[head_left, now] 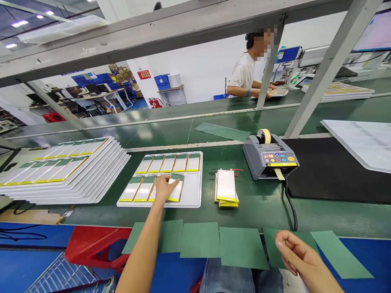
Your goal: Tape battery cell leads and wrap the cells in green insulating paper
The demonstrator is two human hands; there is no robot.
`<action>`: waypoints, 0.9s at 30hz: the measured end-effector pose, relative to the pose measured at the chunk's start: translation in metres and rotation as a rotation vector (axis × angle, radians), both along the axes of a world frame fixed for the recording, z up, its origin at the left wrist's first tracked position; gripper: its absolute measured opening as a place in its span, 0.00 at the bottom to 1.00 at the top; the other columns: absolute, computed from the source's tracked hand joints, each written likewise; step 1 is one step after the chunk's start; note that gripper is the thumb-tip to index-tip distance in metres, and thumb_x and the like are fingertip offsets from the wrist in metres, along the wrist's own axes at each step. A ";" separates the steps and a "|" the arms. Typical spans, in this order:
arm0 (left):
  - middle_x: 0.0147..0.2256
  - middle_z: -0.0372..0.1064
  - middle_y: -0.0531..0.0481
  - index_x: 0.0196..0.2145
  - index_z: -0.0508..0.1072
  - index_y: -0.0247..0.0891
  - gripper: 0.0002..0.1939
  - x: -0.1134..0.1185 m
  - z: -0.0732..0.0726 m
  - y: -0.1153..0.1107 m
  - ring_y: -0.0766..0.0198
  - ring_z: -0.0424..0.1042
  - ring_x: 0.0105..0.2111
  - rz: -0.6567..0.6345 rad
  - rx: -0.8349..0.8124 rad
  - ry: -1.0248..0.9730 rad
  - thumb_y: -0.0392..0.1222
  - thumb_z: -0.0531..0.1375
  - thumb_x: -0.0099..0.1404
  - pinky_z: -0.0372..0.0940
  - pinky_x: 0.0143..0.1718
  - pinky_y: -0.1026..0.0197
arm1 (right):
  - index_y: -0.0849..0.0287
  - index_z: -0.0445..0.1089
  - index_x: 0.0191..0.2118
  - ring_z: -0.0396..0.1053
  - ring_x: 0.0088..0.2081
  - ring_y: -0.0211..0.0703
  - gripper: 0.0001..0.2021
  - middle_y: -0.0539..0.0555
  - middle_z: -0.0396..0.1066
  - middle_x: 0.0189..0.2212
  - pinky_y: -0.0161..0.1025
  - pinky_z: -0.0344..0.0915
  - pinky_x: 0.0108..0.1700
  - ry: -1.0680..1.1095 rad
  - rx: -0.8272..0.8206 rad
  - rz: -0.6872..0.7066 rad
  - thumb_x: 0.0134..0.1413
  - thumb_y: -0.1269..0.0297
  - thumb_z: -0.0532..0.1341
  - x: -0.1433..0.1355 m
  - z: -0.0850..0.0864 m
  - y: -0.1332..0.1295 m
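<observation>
**Left hand on a cell in the tray**

We see a green bench (275,207) running across the view, and we place everything else by the white tray (195,191) lying on it. Left of the tray stands a stack of trays (91,183), loaded with flat cells. Right of the tray, well apart, sits a grey tape dispenser (270,156) with a strip of tape hanging from its front; a black mat (336,171) lies beyond it. Behind the tray, across the far bench, a person (244,73) in a white shirt works at another station.

Nearer us than the tray, green sheets (241,246) hang over the bench edge in a row. Between the tray and the dispenser lies a small pile of cells (226,187) with thin wires at its far end.

The tray holds five cells in its far row and a few in its near row. Our left hand (163,187) lies open and flat on the tray's near row, fingers resting on a cell (175,193), not gripping it. Our right hand (295,252) hangs near the green sheets, well right of the tray, fingers loosely curled, holding nothing we can make out.
</observation>
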State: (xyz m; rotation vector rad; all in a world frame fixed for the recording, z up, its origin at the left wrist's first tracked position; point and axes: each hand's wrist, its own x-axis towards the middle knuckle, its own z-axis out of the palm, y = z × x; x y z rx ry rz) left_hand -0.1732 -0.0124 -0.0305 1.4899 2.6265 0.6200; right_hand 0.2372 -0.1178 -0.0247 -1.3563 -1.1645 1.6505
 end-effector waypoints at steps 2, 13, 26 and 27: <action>0.43 0.67 0.35 0.41 0.68 0.29 0.26 0.006 -0.006 -0.002 0.47 0.62 0.51 0.034 0.018 0.060 0.57 0.58 0.55 0.59 0.50 0.52 | 0.56 0.65 0.26 0.43 0.21 0.34 0.18 0.44 0.48 0.20 0.33 0.45 0.24 0.007 -0.006 -0.017 0.48 0.45 0.62 0.001 -0.003 -0.001; 0.53 0.57 0.24 0.50 0.66 0.23 0.23 0.072 0.016 -0.029 0.36 0.56 0.54 -0.151 0.020 0.227 0.43 0.47 0.64 0.54 0.50 0.38 | 0.58 0.65 0.29 0.43 0.21 0.33 0.18 0.45 0.48 0.21 0.33 0.42 0.23 -0.035 0.121 -0.199 0.52 0.46 0.61 0.027 -0.005 0.000; 0.55 0.51 0.26 0.63 0.46 0.22 0.47 0.216 0.032 0.014 0.35 0.52 0.55 -0.378 -0.046 -0.043 0.55 0.57 0.55 0.54 0.52 0.44 | 0.60 0.68 0.23 0.63 0.26 0.42 0.19 0.52 0.68 0.22 0.37 0.56 0.30 -0.343 0.429 -0.447 0.42 0.46 0.60 0.037 0.012 0.155; 0.54 0.52 0.26 0.63 0.46 0.23 0.47 0.215 0.032 0.015 0.35 0.53 0.55 -0.364 -0.046 -0.058 0.54 0.57 0.55 0.54 0.52 0.44 | 0.60 0.67 0.21 0.62 0.24 0.41 0.19 0.51 0.67 0.20 0.36 0.55 0.29 -0.324 0.422 -0.458 0.42 0.46 0.60 0.034 0.011 0.158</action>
